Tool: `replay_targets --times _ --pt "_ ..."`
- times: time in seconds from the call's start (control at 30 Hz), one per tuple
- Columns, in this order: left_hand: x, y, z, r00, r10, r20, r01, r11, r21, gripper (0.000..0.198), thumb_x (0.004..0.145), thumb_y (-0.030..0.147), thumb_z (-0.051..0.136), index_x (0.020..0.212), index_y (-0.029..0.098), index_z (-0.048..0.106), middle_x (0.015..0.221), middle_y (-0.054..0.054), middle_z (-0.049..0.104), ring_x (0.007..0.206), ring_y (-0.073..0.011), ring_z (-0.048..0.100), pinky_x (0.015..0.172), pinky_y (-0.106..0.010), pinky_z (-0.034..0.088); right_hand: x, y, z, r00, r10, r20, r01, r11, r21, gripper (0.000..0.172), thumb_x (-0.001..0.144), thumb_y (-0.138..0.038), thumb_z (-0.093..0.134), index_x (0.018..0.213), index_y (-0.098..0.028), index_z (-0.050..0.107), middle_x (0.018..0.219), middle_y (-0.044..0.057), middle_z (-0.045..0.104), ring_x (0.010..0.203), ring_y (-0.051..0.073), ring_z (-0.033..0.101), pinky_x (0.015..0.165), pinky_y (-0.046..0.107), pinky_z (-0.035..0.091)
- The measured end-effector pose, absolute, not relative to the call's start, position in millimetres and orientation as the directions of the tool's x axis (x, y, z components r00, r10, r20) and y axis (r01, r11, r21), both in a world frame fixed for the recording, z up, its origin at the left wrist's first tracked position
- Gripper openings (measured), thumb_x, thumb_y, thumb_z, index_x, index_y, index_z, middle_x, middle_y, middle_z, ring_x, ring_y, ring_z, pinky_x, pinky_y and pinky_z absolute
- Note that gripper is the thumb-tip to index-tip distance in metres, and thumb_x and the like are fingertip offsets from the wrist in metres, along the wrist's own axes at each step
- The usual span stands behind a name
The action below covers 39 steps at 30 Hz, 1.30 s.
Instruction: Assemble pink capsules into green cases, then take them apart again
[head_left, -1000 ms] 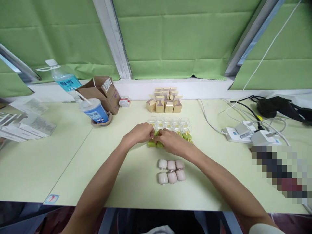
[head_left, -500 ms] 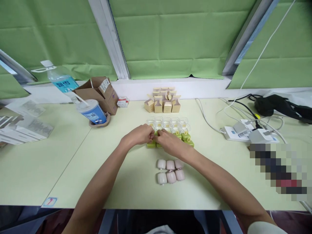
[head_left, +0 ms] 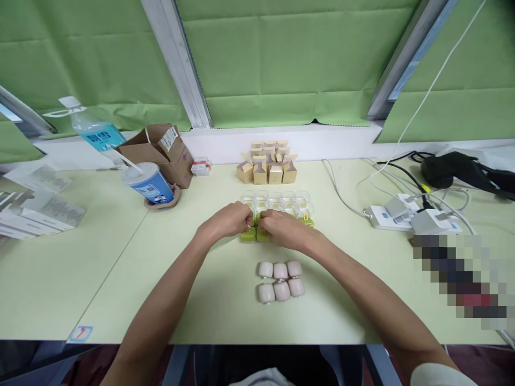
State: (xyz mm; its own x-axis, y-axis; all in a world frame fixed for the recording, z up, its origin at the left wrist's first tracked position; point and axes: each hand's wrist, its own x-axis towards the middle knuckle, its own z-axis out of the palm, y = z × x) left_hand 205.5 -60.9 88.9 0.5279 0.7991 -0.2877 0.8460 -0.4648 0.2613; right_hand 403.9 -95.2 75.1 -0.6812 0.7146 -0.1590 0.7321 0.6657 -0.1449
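Over a cluster of small glossy green containers (head_left: 248,235), some topped with a pale loop, my two hands work close together. The fingers of my left hand (head_left: 232,219) are curled in a pinch at the cluster's left side. My right hand (head_left: 285,229) bends over the middle of it, fingers closed and pointing down, covering several containers. What lies between the fingertips of either hand is hidden. Just behind stand rows of clear plastic cups (head_left: 276,197). Nearer to me sit pale pink and white rounded jars (head_left: 281,291) in two short rows.
Small open gold boxes (head_left: 275,172) stand near the wall. On the left are a blue cup (head_left: 151,185) with a straw, a cardboard box (head_left: 177,163), a water bottle (head_left: 98,131) and white boxes (head_left: 56,209). A power strip (head_left: 384,219) with cables lies on the right.
My right hand has shifted slightly to the right and turned flatter, covering more of the green containers on that side. My left hand stays pinched in nearly the same place. The view has tilted slightly.
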Motion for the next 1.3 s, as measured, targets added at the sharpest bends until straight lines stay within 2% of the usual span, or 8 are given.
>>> replay_targets --times 0.27,0.47,0.53,0.63,0.77,1.03,1.17,1.3 --pt "208.3 -63.9 93.7 0.507 0.814 -0.285 0.861 -0.46 0.216 0.017 0.082 0.004 0.065 0.078 0.018 0.074 0.08 -0.005 0.075 0.074 -0.0185 0.062 0.064 -0.03 0.034 406.1 -93.3 67.5 -0.682 0.72 -0.127 0.731 0.669 -0.132 0.034 0.091 0.003 0.058 0.113 -0.015 0.076 0.112 0.011 0.076 0.095 0.022 0.071 0.061 0.033 0.027" --pt "209.9 -64.2 94.7 0.502 0.811 -0.3 0.863 -0.45 0.229 0.015 0.084 0.005 0.065 0.08 0.018 0.073 0.081 -0.004 0.075 0.074 -0.018 0.061 0.065 -0.03 0.034 404.0 -95.3 72.2 -0.673 0.734 -0.094 0.739 0.662 -0.123 0.047 0.096 -0.009 0.066 0.142 -0.02 0.069 0.119 0.01 0.079 0.1 0.025 0.073 0.064 0.032 0.029" --pt "209.8 -63.9 94.3 0.503 0.811 -0.3 0.863 -0.453 0.224 0.016 0.083 0.005 0.065 0.079 0.018 0.071 0.081 -0.004 0.074 0.074 -0.0179 0.06 0.065 -0.029 0.034 402.9 -94.8 74.3 -0.666 0.738 -0.107 0.745 0.657 -0.113 0.042 0.099 -0.009 0.063 0.138 -0.021 0.073 0.116 0.011 0.08 0.098 0.025 0.073 0.066 0.033 0.03" --pt "209.5 -63.7 94.0 0.501 0.811 -0.302 0.864 -0.448 0.228 0.015 0.082 0.004 0.065 0.077 0.018 0.069 0.077 -0.002 0.071 0.073 -0.0172 0.059 0.064 -0.029 0.034 401.6 -92.3 74.2 -0.663 0.741 -0.106 0.748 0.659 -0.074 0.039 0.097 0.001 0.055 0.119 -0.019 0.08 0.107 0.01 0.081 0.092 0.023 0.073 0.066 0.033 0.029" --pt "208.6 -63.4 93.8 0.503 0.811 -0.299 0.863 -0.448 0.235 0.015 0.081 0.005 0.066 0.076 0.018 0.067 0.075 -0.001 0.068 0.072 -0.0169 0.057 0.064 -0.029 0.035 401.6 -88.6 70.7 -0.661 0.746 -0.074 0.75 0.66 -0.041 0.035 0.093 0.005 0.056 0.105 -0.018 0.08 0.103 0.009 0.081 0.091 0.022 0.072 0.066 0.034 0.025" --pt "206.7 -61.6 91.2 0.519 0.807 -0.28 0.85 -0.453 0.269 0.015 0.082 0.007 0.064 0.075 0.019 0.066 0.073 0.0 0.067 0.071 -0.0175 0.057 0.064 -0.029 0.035 405.1 -85.4 67.8 -0.684 0.728 -0.046 0.729 0.681 -0.072 0.035 0.09 0.006 0.057 0.101 -0.018 0.079 0.1 0.008 0.081 0.089 0.021 0.071 0.066 0.035 0.023" --pt "207.0 -61.3 90.2 0.516 0.808 -0.284 0.854 -0.459 0.245 0.014 0.083 0.007 0.064 0.076 0.019 0.068 0.074 -0.002 0.069 0.071 -0.0185 0.059 0.064 -0.03 0.035 403.8 -86.0 69.5 -0.679 0.732 -0.056 0.734 0.675 -0.076 0.033 0.094 0.003 0.057 0.105 -0.018 0.08 0.104 0.01 0.082 0.09 0.022 0.072 0.067 0.034 0.024" --pt "206.1 -62.8 90.8 0.522 0.805 -0.282 0.848 -0.454 0.275 0.016 0.084 0.007 0.059 0.078 0.019 0.069 0.077 -0.003 0.072 0.072 -0.0185 0.06 0.065 -0.03 0.036 402.6 -87.2 73.5 -0.674 0.734 -0.083 0.739 0.671 -0.06 0.033 0.097 0.002 0.056 0.107 -0.017 0.08 0.106 0.011 0.082 0.092 0.022 0.072 0.068 0.034 0.025"
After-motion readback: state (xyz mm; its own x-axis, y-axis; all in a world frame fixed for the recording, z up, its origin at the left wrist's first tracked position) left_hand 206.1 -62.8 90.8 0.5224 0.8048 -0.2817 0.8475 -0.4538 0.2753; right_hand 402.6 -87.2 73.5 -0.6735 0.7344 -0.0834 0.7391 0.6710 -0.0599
